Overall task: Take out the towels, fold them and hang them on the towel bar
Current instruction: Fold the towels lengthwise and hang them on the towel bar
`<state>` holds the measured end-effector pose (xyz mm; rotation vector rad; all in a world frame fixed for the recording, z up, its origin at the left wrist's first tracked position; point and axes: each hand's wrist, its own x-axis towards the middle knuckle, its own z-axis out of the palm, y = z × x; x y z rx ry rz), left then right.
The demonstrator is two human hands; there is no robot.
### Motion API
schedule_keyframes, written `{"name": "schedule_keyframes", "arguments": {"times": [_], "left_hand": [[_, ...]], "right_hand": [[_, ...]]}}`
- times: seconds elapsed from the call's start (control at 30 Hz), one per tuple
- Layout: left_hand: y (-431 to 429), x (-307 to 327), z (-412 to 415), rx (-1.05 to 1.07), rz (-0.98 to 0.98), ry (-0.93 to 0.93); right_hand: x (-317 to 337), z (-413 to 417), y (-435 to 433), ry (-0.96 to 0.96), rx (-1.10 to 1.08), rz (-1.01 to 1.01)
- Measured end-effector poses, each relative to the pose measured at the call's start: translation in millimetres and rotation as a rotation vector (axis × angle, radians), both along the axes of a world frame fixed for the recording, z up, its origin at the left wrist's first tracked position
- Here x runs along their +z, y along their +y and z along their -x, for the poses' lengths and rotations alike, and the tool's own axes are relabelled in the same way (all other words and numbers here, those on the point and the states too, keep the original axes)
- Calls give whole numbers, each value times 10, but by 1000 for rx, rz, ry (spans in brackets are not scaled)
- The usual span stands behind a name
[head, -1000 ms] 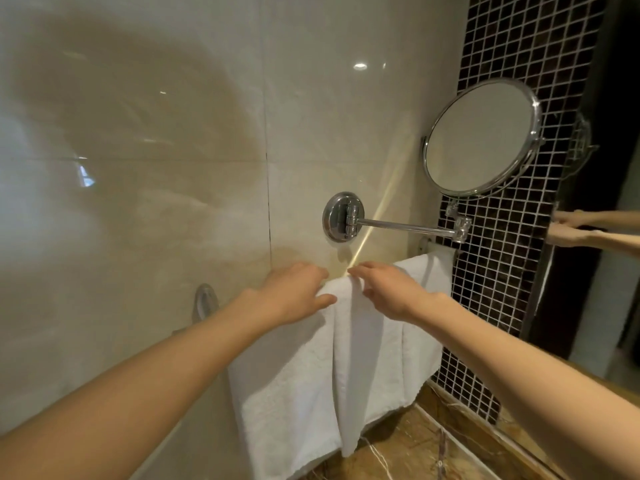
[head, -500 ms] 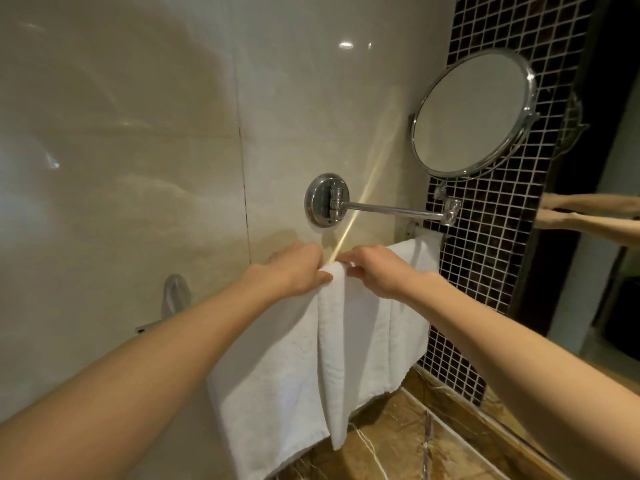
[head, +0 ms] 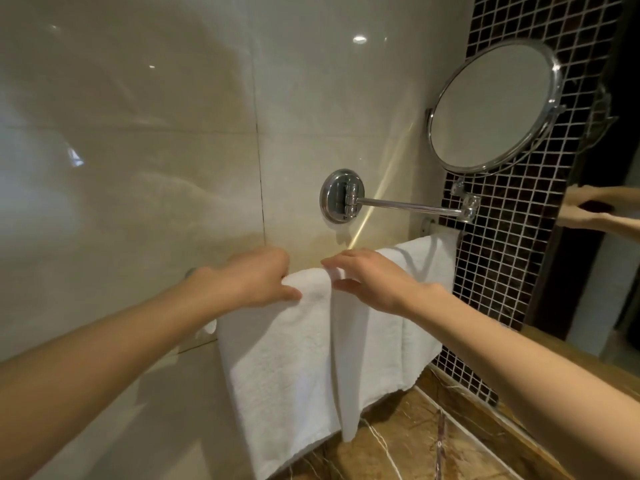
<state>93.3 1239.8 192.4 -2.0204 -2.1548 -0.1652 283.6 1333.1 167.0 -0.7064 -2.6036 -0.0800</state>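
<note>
White terry, two pieces, draped over towel bar (head: 428, 225). Bar nearly all hidden under cloth; only right mount shows, beside mosaic wall (head: 502, 271).

Head view: left hand (head: 252, 275) grips top fold of left towel (head: 277, 358), fingers curled over behind, thumb on front. Probably anchoring it against sliding. Right hand (head: 370, 278) pinches top edge of right towel (head: 381, 341) where the two meet, likely nudging edges flush. Both hang just above marble table (head: 415, 445). Swing-arm mirror (head: 491, 105) overhead, well apart. Judgement: hanging done, squaring-up in hand.
</note>
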Motion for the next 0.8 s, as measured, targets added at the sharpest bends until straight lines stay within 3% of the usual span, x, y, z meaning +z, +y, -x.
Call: {"name": "schedule_keyframes", "arguments": {"times": [0.4,0.57,0.63,0.8], "left_hand": [[-77,-135,79,-41,-43,-35],[-100,-132,44,-38,-44,9],[-82,-132,10,-65,-51,-6],[99,-172,-301,-142,-171,55]], "right_hand": [[49,153,110,-114,33,97],[25,84,129,25,2,232],[4,14,189,69,-62,196],[-13,-209,359,-30,-184,110]]}}
